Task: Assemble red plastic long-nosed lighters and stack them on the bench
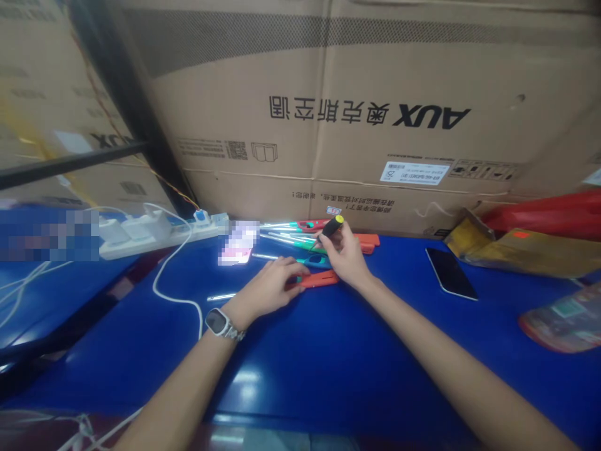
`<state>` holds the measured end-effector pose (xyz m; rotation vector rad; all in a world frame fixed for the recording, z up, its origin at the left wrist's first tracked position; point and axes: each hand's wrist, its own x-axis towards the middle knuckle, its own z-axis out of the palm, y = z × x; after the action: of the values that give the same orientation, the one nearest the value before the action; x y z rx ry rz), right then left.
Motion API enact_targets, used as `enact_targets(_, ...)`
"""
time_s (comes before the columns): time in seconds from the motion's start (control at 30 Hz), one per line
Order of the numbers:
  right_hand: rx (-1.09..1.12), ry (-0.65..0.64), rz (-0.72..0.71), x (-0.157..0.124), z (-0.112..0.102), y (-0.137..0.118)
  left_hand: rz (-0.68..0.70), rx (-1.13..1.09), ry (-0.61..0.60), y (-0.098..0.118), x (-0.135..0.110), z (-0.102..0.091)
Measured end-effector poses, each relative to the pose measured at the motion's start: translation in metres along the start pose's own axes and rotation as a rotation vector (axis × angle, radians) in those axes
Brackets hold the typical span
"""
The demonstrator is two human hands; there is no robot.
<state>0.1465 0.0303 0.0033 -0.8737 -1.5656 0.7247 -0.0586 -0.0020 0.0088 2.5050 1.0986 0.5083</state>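
Observation:
My right hand (348, 258) is closed around a small screwdriver (331, 229) with a black handle and a yellow end; its thin shaft slants down to the left. Lying on the blue table, a long-necked lighter (321, 279) with an orange-red body is gripped by my left hand (268, 288). Its metal tube (220, 297) sticks out to the left beyond that hand. Just behind lie several similar lighters, among them a red one (310, 224) and a blue one (315, 260). My fingers partly hide the held lighter and the screwdriver's tip.
A lit phone (238, 243) lies left of the lighters, near a white power strip (181, 235) with a loose cable (162, 291). On the right are a dark phone (451, 274), a yellowish packet (521, 250) and a clear plastic container (566, 319). A large cardboard box (235, 75) stands behind.

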Motion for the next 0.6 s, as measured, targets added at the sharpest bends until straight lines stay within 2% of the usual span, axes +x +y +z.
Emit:
enact_targets(0.1, -0.111, -0.046, -0.005, 0.000, -0.003, 0.004, -0.034, 0.000, -0.013, -0.006, -0.002, -0.006)
enact_targets(0.23, -0.080, -0.053, 0.031, 0.001, -0.006, 0.006, -0.057, 0.014, 0.001, -0.012, -0.003, -0.010)
enact_targets(0.43, 0.064, 0.039, 0.032, -0.003, -0.010, 0.004, -0.055, 0.041, 0.156, -0.011, 0.000, -0.008)
enact_targets(0.5, 0.019, -0.014, -0.001, -0.007, -0.012, 0.000, -0.056, 0.047, 0.186, -0.008, 0.001, -0.006)
enact_targets(0.6, -0.166, -0.166, -0.073, -0.011, -0.014, -0.004, -0.040, 0.039, 0.187, -0.005, 0.003, -0.002)
